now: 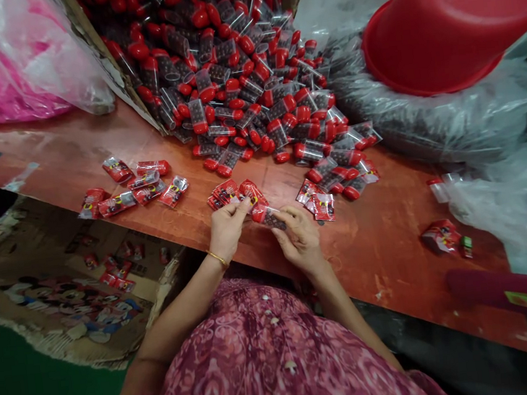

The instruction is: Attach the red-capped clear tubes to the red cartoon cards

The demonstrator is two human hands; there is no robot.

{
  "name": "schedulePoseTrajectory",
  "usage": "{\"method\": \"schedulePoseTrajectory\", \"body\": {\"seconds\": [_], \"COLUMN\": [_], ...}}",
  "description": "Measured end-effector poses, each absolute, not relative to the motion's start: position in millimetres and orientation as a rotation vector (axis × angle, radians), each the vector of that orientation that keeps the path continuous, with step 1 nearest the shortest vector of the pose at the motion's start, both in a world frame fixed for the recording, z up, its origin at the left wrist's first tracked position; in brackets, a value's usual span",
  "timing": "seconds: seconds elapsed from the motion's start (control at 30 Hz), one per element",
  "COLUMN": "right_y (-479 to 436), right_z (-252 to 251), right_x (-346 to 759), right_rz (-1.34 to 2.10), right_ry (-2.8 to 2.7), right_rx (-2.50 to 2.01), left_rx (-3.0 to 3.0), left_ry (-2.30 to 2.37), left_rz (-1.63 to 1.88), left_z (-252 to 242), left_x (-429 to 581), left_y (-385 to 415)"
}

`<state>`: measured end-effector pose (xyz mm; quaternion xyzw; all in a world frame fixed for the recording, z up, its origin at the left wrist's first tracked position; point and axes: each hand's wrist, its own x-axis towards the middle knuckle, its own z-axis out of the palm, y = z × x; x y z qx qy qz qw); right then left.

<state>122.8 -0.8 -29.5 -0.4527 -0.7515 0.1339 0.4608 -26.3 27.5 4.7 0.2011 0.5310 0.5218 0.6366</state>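
The person's right hand (299, 241) was closed around a clear plastic tube with a red cap (270, 217), gripping it with the fingers above the worktop (381, 260). The left hand (228, 230) was pinched shut, thumb against fingertips, on the edge of a red printed packet (247, 204) right beside the tube's capped end, with a gold bangle (217, 259) on its wrist. A small overlapping stack of red packets (226, 193) lay just above the hands, a second group (127, 192) lay to the left, and a third (316, 202) lay to the right. A large heap of red-capped tubes (229, 83) spilled across the worktop from a cardboard box (111, 63) at top centre. A tilted red plastic basin (452, 24) sat at upper right on a bulging clear plastic bag (442, 115), and a pink-filled bag (13, 66) lay at upper left.
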Motion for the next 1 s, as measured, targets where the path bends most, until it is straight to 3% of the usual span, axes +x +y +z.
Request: {"method": "schedulePoseTrajectory", "body": {"seconds": [0.5,1.0], "right_y": [-7.9,-5.7], "right_z": [-37.5,-33.9], "right_x": [103.5,94.3], "right_rz": [0.117,0.26], "right_ry": [-1.767,-1.614], "right_rx": [-1.237,-1.257], "left_rx": [0.293,0.562], "left_ry": [1.154,1.199], "left_rz": [1.259,1.352], "left_z": [2.3,-13.0], "left_x": [-11.5,-2.4], "left_y": [18.2,11.9]}}
